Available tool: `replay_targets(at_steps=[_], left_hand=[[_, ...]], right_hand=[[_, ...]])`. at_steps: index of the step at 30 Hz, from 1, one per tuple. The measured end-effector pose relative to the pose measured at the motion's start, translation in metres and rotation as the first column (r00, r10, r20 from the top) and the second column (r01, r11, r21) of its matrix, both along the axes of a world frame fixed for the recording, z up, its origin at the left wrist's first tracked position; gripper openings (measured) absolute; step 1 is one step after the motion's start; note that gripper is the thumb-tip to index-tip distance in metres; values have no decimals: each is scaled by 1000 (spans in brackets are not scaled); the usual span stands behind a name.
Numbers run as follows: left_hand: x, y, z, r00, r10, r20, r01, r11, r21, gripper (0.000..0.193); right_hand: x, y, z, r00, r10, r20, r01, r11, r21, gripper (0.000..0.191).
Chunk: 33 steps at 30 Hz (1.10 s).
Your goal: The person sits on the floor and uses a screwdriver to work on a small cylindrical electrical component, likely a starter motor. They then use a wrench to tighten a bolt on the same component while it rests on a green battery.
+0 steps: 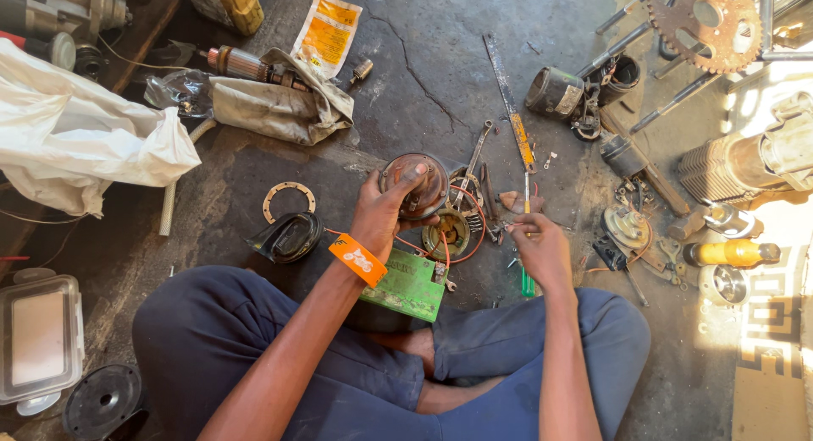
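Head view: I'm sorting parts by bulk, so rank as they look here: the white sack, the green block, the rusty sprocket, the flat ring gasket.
1. white sack
2. rusty sprocket and green block: close in apparent size, not ranked; the block lies nearer the camera.
3. flat ring gasket

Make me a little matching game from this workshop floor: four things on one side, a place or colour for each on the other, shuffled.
Things:
1. round rusty housing
2. wristband
3. toothed sprocket
4. flat ring gasket

Descriptions:
A. orange
B. top right corner
C. held in the left hand
D. on the floor, left of the left hand

Pairs: 1-C, 2-A, 3-B, 4-D
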<state>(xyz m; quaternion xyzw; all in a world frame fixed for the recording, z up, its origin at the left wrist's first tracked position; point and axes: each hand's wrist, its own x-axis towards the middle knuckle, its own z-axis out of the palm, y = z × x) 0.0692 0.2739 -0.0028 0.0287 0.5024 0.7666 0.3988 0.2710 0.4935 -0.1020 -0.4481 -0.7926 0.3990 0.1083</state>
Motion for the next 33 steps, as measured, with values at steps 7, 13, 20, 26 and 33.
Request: replay_targets(at_steps=[7, 13, 20, 26, 33], left_hand=[[1, -1, -1, 1000, 23, 5, -23, 1000, -18, 68], [-1, 1, -4, 998, 27, 48, -29, 999, 23, 62], [-4, -1, -5, 997, 10, 78, -18, 995, 100, 60], [-4, -1, 0, 982, 69, 176, -73, 997, 18, 70], [-8, -5, -5, 991, 33, 128, -42, 997, 66, 72]], right_hand=[[-3, -8, 9, 983, 132, 128, -138, 989, 42, 22], [-16, -55, 14, 816, 527, 237, -518, 849, -102, 21], [-18, -113, -31, 821, 404, 404, -528, 807, 265, 9], [-13, -113, -32, 768, 490, 412, -583, 802, 132, 23], [11, -66, 40, 920, 393, -6, -311, 718, -623, 28]])
